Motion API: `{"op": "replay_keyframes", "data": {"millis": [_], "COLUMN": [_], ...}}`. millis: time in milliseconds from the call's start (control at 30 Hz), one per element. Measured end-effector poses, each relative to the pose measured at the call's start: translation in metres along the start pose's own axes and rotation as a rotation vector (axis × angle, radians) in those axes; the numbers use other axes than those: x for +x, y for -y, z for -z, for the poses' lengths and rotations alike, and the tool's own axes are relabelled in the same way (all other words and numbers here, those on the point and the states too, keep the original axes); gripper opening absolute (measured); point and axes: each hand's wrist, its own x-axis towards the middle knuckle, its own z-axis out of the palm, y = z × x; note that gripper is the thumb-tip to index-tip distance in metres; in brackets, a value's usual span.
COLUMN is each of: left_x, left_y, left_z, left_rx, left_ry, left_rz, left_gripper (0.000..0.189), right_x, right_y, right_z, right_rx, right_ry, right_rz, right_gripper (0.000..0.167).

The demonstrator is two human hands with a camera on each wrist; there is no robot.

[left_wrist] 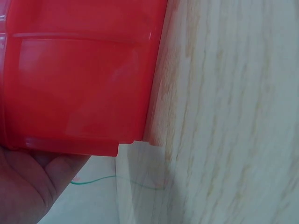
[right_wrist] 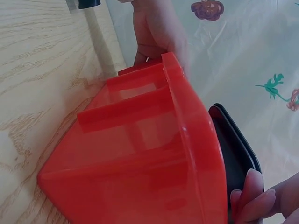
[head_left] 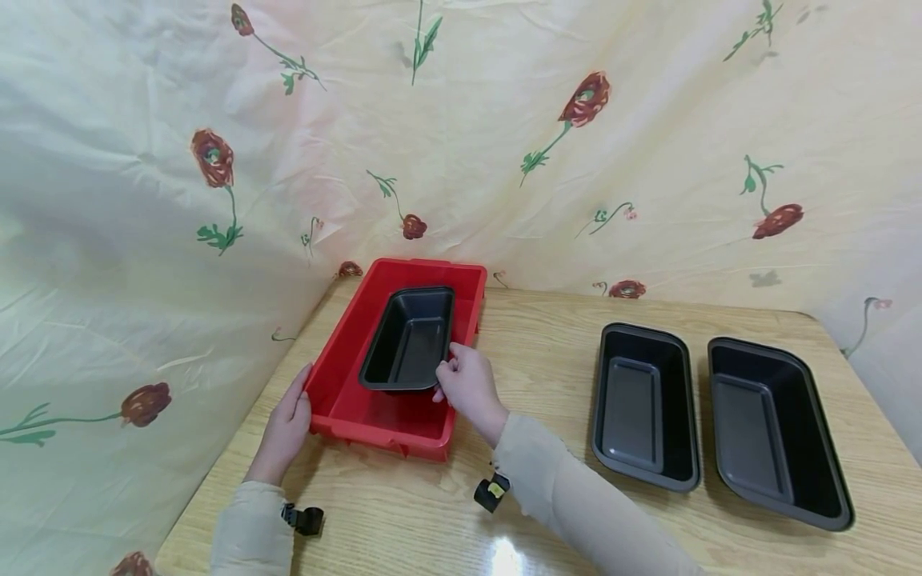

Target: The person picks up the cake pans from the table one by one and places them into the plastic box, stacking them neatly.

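Observation:
A black loaf pan [head_left: 414, 340] is over the red plastic bin [head_left: 385, 434], within its outline in the head view. My right hand [head_left: 471, 386] pinches the pan's rim at its near right side. In the right wrist view, the loaf pan [right_wrist: 233, 149] stands above the bin's rim, and the thumb and fingers [right_wrist: 254, 200] meet on its edge. Against the bin's near left side, my left hand [head_left: 284, 428] rests with fingers extended. The left wrist view shows that hand [left_wrist: 28, 184] touching the bin wall [left_wrist: 79, 88]; its fingertips are hidden.
Two more black loaf pans, one nearer [head_left: 634, 408] and one farther right [head_left: 774, 428], stand side by side on the wooden table [head_left: 403, 512]. Flowered cloth [head_left: 461, 144] hangs behind the table and along its left side.

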Motion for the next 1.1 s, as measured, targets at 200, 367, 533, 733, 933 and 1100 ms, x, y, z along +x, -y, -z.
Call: {"op": "replay_keyframes", "data": {"millis": [200, 367, 533, 733, 933, 1100], "left_x": [0.001, 0.0018, 0.0009, 0.0004, 0.0001, 0.0001], "left_y": [0.001, 0.0017, 0.0024, 0.0021, 0.0024, 0.0021], "left_z": [0.0001, -0.0001, -0.0009, -0.0013, -0.0014, -0.0015], "left_rx": [0.013, 0.012, 0.022, 0.025, 0.034, 0.029], "left_ry": [-0.005, -0.018, -0.028, -0.027, -0.026, -0.029], "left_rz": [0.009, -0.016, -0.036, -0.023, -0.025, -0.021], "left_gripper": [0.053, 0.052, 0.052, 0.052, 0.052, 0.052], "right_x": [0.0024, 0.0045, 0.004, 0.0032, 0.0046, 0.005], "right_y": [-0.0006, 0.0, 0.0027, 0.0059, 0.007, 0.0081], "right_z": [-0.0017, -0.0035, -0.0048, -0.0069, -0.0089, -0.0096], "right_rx": [-0.023, -0.045, -0.07, -0.08, -0.089, -0.143], "right_ry": [0.005, 0.001, 0.002, 0.008, 0.017, 0.029], "right_rz": [-0.028, -0.016, -0.03, -0.084, -0.089, -0.078], "right_gripper": [0.056, 0.055, 0.053, 0.051, 0.045, 0.044]}}
